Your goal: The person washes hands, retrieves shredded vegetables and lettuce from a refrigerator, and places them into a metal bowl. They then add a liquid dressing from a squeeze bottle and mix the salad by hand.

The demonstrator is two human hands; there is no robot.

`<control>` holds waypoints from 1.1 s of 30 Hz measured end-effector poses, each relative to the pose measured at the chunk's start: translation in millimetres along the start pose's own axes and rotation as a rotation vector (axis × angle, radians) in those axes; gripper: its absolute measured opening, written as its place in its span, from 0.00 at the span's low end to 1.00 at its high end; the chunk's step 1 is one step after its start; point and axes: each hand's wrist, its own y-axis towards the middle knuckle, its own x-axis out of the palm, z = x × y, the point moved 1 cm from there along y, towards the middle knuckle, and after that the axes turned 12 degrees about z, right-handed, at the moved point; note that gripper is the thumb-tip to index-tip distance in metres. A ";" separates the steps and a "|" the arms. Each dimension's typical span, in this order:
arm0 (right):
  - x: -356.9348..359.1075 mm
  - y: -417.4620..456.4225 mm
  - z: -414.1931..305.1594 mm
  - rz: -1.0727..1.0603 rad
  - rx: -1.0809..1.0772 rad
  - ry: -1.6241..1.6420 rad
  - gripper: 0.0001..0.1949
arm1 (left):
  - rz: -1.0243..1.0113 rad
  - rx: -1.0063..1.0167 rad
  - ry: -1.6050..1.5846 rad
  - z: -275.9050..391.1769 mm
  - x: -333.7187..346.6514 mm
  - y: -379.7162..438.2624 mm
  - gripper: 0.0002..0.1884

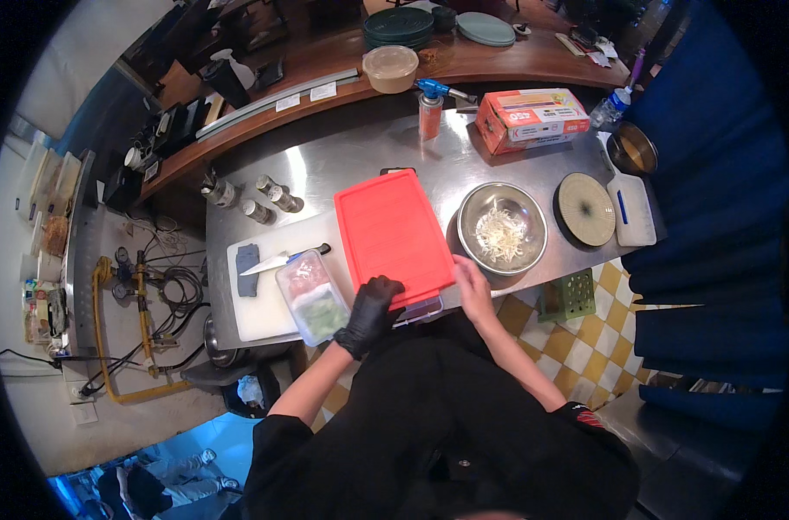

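In front of me lies a red plastic lid (394,237), with part of a clear plastic container (420,312) showing under its near edge. My left hand (372,312), in a black glove, has its fingers curled on the lid's near left corner. My bare right hand (474,292) touches the lid's near right corner; how firmly it holds is hard to see. Left of the lid, a clear lidded box (313,299) with pink and green contents rests tilted on a white cutting board (264,322). A steel bowl (536,224) with pale shredded food (500,235) stands to the right.
On the board are a kitchen knife (271,263) and a folded grey-blue cloth (247,270). Shakers (281,198), a blow torch (431,110) and a cardboard box (531,120) stand farther back. A ribbed plate (586,208) sits at right. Another person (147,487) is at lower left.
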 end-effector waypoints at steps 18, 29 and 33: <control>112.6 73.0 -3.8 -0.348 -0.815 -1.291 0.14 | 0.001 -0.397 0.430 -36.1 -83.6 -187.5 0.20; 115.7 79.7 -5.2 -0.225 -0.639 -1.014 0.19 | -0.068 -0.277 0.475 -59.9 -80.8 -177.3 0.26; 96.6 74.3 -37.4 -0.183 -0.572 -0.770 0.23 | 0.116 -0.192 0.348 -45.5 -101.6 -121.8 0.27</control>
